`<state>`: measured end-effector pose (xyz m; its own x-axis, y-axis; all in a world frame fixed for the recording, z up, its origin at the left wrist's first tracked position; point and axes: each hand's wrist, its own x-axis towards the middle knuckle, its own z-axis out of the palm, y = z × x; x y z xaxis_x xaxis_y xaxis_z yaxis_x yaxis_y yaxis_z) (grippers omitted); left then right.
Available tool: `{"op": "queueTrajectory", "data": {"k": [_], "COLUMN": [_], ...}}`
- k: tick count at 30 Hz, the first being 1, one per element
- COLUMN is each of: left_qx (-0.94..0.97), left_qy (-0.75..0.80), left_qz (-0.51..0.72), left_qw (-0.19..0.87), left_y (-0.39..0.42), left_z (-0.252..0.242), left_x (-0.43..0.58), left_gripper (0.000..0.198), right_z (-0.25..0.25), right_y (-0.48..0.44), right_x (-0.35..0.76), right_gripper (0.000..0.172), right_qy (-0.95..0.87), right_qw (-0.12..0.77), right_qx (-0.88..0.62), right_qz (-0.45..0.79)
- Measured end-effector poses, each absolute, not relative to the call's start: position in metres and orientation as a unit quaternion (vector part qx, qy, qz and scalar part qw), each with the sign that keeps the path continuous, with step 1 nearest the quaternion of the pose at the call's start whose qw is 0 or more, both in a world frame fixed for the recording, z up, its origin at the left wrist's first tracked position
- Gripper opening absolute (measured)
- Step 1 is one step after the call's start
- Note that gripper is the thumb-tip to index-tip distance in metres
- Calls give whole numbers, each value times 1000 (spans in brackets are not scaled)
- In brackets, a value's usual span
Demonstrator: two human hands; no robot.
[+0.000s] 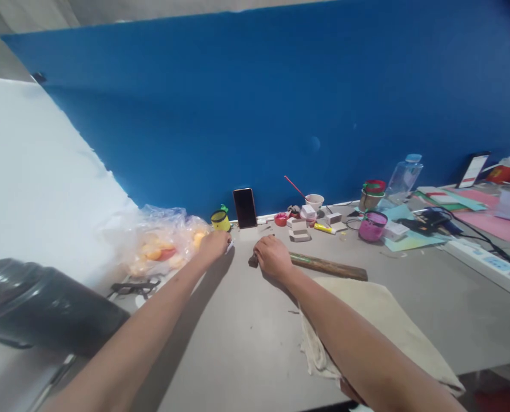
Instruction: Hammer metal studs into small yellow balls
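A hammer (329, 266) with a brown wooden handle and a dark head lies on the desk in front of the person, its long axis running roughly left to right. The head points left; the handle's free end points right, angled slightly toward the person. The right hand (272, 256) is closed over the head end, knuckles up, with dark parts of the head showing beside the fingers. The left hand (214, 246) rests well apart from the hammer, fingers curled together near a small whitish item (230, 246); whether they pinch it cannot be told.

Just nearer the person than the handle, a cream cloth (379, 312) lies partly under the right forearm. Behind the left hand stand a yellow mesh cup (220, 221) and, beside it, an upright black phone (244, 208). Small open white boxes (299, 231), a yellow tube (323, 228) and a white paper cup (314, 201) holding a red stick sit farther back. A clear plastic bag (169, 243) of orange-yellow pieces lies to the left.

The desk (238, 343) is smooth and grey. A blue panel (259, 109) rises along its back edge, and a white wall (36, 166) stands at left.
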<state>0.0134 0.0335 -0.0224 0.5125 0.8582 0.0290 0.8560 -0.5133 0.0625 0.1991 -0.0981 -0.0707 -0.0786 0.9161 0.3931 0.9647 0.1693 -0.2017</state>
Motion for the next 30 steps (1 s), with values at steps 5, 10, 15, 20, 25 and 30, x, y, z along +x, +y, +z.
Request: {"op": "queueTrajectory", "data": {"k": [5,10,15,20,25,30], "left_qx": [868,868,873,875,875,863], "left_qy": [496,496,486,480,481,502], "left_qz": [20,-3,-31,-51,-26,33], "left_qw": [0,-19,-36,-42,-53,-45], "left_y": [31,29,28,31,33,29], "left_z": [-21,-18,-18,-18,-17,-12], "left_x": [12,11,13,16,17,12], "left_gripper": [16,16,17,24,30,25], "right_z": [-72,-72,-74,-75,-74,-76], "right_y": [-97,-97,-97,-95,-95,-94], "right_x": [198,199,198,198,197,196], "right_gripper": [23,19,17,16,16,17], "right_qy": [-736,-738,-738,-731,-730,-729], "right_qw": [220,217,233,248,254,252], "right_qx": [-638,-637,-632,-635,-634,-636], "right_qz": [-56,-51,-41,-23,-19,-23]}}
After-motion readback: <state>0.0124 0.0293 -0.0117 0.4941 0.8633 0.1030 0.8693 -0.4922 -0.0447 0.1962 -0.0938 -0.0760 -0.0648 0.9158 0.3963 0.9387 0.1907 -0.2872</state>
